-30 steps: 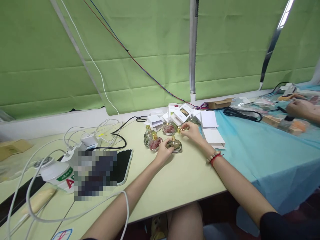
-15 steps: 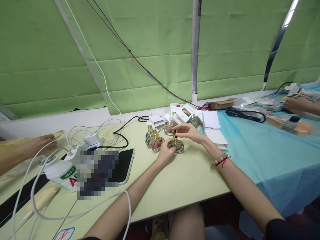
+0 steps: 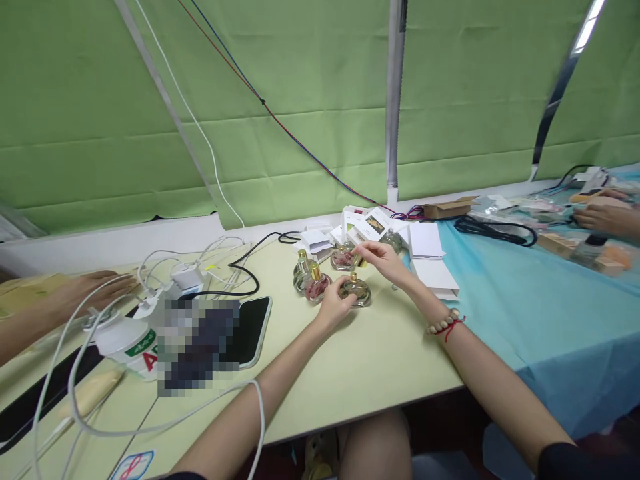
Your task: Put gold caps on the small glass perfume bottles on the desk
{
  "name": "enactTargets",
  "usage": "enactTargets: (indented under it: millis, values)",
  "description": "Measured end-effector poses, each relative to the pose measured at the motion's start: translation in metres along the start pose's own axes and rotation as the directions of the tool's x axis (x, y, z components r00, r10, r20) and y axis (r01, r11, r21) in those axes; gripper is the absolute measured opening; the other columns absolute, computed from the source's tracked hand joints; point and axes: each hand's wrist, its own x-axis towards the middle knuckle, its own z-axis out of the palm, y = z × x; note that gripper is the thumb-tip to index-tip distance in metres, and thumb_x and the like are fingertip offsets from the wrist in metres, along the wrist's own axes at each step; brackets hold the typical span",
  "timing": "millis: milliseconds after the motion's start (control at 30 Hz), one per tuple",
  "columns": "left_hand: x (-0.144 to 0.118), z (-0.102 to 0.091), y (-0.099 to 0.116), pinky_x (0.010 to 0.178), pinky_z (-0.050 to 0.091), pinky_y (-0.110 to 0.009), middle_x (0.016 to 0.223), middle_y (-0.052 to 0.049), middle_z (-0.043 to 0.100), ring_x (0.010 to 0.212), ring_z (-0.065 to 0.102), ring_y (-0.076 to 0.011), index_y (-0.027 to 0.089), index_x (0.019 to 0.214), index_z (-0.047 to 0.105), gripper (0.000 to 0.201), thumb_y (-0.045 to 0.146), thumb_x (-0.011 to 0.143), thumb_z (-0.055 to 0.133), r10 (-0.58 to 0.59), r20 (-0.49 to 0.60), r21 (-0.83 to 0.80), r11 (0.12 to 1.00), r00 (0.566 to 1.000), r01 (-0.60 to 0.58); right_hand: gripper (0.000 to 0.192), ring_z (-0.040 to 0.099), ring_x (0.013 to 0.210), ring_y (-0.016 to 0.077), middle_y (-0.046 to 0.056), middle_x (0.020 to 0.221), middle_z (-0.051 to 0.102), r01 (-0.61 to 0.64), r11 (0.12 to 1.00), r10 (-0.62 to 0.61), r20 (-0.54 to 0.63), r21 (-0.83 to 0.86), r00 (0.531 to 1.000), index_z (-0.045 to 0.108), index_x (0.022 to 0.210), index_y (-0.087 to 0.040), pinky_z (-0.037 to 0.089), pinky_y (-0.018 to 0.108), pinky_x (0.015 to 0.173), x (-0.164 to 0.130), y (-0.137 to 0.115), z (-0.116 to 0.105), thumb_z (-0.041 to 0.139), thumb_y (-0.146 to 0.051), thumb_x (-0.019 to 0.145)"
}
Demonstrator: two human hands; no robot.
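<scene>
My left hand (image 3: pixel 334 303) grips a round glass perfume bottle (image 3: pixel 357 291) with a gold neck, standing on the pale yellow-green table (image 3: pixel 360 373). Just above and behind it, my right hand (image 3: pixel 383 259) pinches a small gold cap (image 3: pixel 357 261) between its fingertips. Other round bottles with gold tops (image 3: pixel 311 281) stand to the left of the held one, and one more bottle (image 3: pixel 343 257) stands behind it. A bead and red-string bracelet is on my right wrist.
White folded cartons and cards (image 3: pixel 370 227) lie behind the bottles, more (image 3: pixel 433 267) on the blue cloth (image 3: pixel 540 313) at right. A black phone (image 3: pixel 247 330), white chargers and cables (image 3: pixel 185 280) lie left. Other people's hands (image 3: pixel 95 287) (image 3: pixel 605 217) rest at both far sides.
My right hand went from beside the bottle to over its neck, then lifted away with the gold cap. A person's hand came into view at far left. The view shifted slightly.
</scene>
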Motion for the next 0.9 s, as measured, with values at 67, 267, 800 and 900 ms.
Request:
enactTargets:
  millis: [67, 267, 800, 900]
  values:
    - [0.0, 0.001, 0.002, 0.075, 0.044, -0.028, 0.082, -0.004, 0.065, 0.078, 0.058, -0.0179, 0.014, 0.084, 0.061, 0.027, 0.013, 0.059, 0.052, 0.017, 0.001, 0.031, 0.999, 1.0, -0.017, 0.034, 0.049, 0.064, 0.0119, 0.003, 0.075, 0.061, 0.046, 0.995, -0.045, 0.01, -0.089, 0.999, 0.065, 0.077, -0.018, 0.039, 0.025, 0.059, -0.002, -0.001, 0.006, 0.055, -0.05, 0.077]
    - [-0.001, 0.005, 0.01, 0.08, 0.045, -0.03, 0.1, -0.009, 0.066, 0.093, 0.059, -0.0214, 0.013, 0.104, 0.059, 0.041, 0.027, 0.066, 0.065, 0.0, 0.005, 0.012, 1.0, 1.0, 0.0, 0.019, 0.041, 0.053, 0.0095, 0.001, 0.06, 0.056, 0.088, 0.969, -0.069, 0.089, -0.232, 0.994, 0.068, 0.066, -0.017, 0.031, 0.025, 0.05, -0.005, 0.005, 0.015, 0.065, -0.036, 0.068]
    - [-0.022, -0.008, 0.039, 0.073, 0.04, -0.034, 0.091, -0.006, 0.057, 0.085, 0.055, -0.0242, 0.019, 0.109, 0.045, 0.048, 0.026, 0.066, 0.064, 0.052, -0.306, 0.535, 0.835, 0.951, 0.127, 0.048, 0.053, 0.072, 0.0143, 0.01, 0.107, 0.058, -0.066, 0.968, 0.037, -0.122, -0.242, 0.992, 0.057, 0.115, -0.018, 0.044, 0.028, 0.066, 0.001, 0.048, 0.021, 0.046, -0.051, 0.082]
    - [-0.025, -0.009, 0.044, 0.084, 0.039, -0.039, 0.113, -0.011, 0.049, 0.103, 0.049, -0.0271, 0.018, 0.122, 0.038, 0.058, 0.015, 0.068, 0.06, 0.21, -0.28, 0.681, 0.731, 0.937, 0.04, 0.046, 0.055, 0.075, 0.0151, 0.01, 0.114, 0.055, -0.006, 0.865, -0.052, -0.101, -0.502, 0.994, 0.05, 0.123, -0.019, 0.045, 0.031, 0.073, 0.004, 0.059, 0.027, 0.051, -0.038, 0.082]
